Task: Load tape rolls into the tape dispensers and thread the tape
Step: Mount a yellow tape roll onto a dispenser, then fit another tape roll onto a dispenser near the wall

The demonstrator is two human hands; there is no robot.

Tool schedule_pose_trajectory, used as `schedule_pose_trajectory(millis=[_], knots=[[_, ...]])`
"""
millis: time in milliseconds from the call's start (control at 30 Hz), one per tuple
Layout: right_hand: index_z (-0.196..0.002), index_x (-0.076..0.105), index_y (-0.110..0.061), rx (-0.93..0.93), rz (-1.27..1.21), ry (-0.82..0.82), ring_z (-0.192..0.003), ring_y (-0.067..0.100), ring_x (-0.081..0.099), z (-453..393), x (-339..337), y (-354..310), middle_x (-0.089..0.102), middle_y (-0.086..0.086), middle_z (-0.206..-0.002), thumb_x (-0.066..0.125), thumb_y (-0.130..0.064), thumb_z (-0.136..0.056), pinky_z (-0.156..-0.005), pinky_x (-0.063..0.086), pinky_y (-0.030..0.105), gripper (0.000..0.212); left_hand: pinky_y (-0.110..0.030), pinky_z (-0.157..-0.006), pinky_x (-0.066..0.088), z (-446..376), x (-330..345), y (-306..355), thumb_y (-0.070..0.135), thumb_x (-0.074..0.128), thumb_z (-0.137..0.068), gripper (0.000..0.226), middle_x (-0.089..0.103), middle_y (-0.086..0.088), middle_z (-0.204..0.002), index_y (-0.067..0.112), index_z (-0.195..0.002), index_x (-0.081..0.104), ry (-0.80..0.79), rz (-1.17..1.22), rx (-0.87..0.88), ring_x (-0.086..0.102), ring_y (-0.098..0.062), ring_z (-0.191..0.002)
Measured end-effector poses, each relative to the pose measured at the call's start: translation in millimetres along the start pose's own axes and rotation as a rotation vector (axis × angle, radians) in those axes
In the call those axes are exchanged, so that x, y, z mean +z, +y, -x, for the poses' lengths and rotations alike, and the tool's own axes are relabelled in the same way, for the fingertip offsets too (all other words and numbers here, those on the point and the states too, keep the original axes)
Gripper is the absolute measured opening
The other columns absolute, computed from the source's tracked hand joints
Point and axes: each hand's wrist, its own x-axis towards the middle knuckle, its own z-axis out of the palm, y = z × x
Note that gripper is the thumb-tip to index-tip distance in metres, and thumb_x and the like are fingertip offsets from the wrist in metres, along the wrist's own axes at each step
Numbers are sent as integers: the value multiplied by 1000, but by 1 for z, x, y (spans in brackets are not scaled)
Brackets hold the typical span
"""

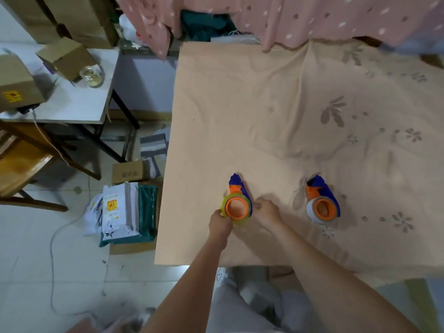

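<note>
Left hand (219,223) fingers clamped on yellow tape roll (236,207) seated in near dispenser (237,186); right hand (266,210) beside it, fingers curled together, seemingly empty. Risk: roll slips off hub, tape end resticks.

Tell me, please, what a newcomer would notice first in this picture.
Two blue-and-orange tape dispensers on the peach bedsheet: the left dispenser with a yellowish roll, held between the left hand and right hand, and the right dispenser with a white roll, untouched.

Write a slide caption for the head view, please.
Both hands at the left tape dispenser; right dispenser already loaded.
</note>
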Motion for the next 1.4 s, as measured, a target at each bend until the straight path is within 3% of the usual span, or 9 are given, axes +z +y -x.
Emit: schedule_pose_trajectory(millis=[133, 300, 433, 567, 733, 867, 1033, 1233, 1400], knots=[[-115, 69, -4, 0, -2, 5, -119, 34, 58, 4, -11, -3, 67, 16, -124, 51, -12, -91, -88, 46, 28, 31, -36, -71, 48, 10, 0, 8, 19, 55, -75, 4, 59, -5, -73, 18, -71, 57, 43, -14, 9, 56, -31, -79], [-131, 59, -9, 36, -22, 40, -123, 30, 56, 0, -34, 11, 59, 13, -135, 46, -13, -95, -94, 43, 25, 38, -44, -85, 60, 22, 0, 14, 19, 52, -81, 13, 66, -17, -95, 8, -84, 58, 68, -247, -41, 67, -39, -97], [-128, 56, -9, 37, 53, 109, -119, 33, 56, -3, -62, 37, 60, 14, -130, 48, -12, -94, -94, 47, 32, 35, -28, -58, 51, 32, 13, 16, 20, 46, -89, 26, 67, -9, -73, 5, -77, 64, -103, -418, -211, 58, -25, -56], [-129, 50, -3, 30, 242, 338, -104, 36, 62, -4, -100, 74, 66, 17, -112, 55, -15, -88, -81, 50, 35, 43, -24, -51, 44, 47, 63, 21, 22, 44, -98, 33, 59, -6, -67, 8, -71, 57, -239, -450, -205, 50, -21, -49], [-145, 32, -5, 178, 211, 415, -130, 43, 41, -19, -136, 121, 36, 27, -145, 61, -24, -91, -100, 42, 47, 65, -28, -59, 49, 57, 143, 37, 18, 45, -101, 20, 63, -6, -80, 6, -103, 62, -309, -245, -137, 56, -21, -58], [-134, 45, -1, 188, 113, 177, -121, 38, 54, -46, -162, 156, 54, 23, -134, 63, -28, -91, -82, 45, 36, 54, -34, -72, 51, 59, 198, 52, 18, 45, -105, 35, 61, -8, -98, 7, -135, 57, -251, -157, -106, 57, -21, -78], [-108, 65, -1, 105, 64, 4, -101, 36, 66, -65, -183, 179, 70, 20, -108, 64, -27, -89, -70, 41, 28, 32, -37, -81, 47, 60, 245, 55, 17, 48, -103, 45, 58, -13, -116, 9, -148, 47, -162, -61, -135, 51, -25, -99], [-93, 65, -6, 4, 33, -61, -79, 31, 65, -69, -203, 188, 69, 13, -87, 67, -23, -85, -62, 45, 29, 19, -39, -82, 46, 81, 271, 56, 16, 51, -102, 47, 58, -12, -111, 8, -148, 46, -104, -28, -141, 50, -26, -97], [-66, 53, -16, 6, -143, -69, -53, 16, 57, -59, -239, 187, 59, 2, -64, 67, -20, -83, -45, 43, 24, 22, -41, -87, 49, 98, 275, 62, 28, 58, -101, 30, 56, -8, -111, 11, -126, 61, -173, 73, -121, 54, -28, -98]])
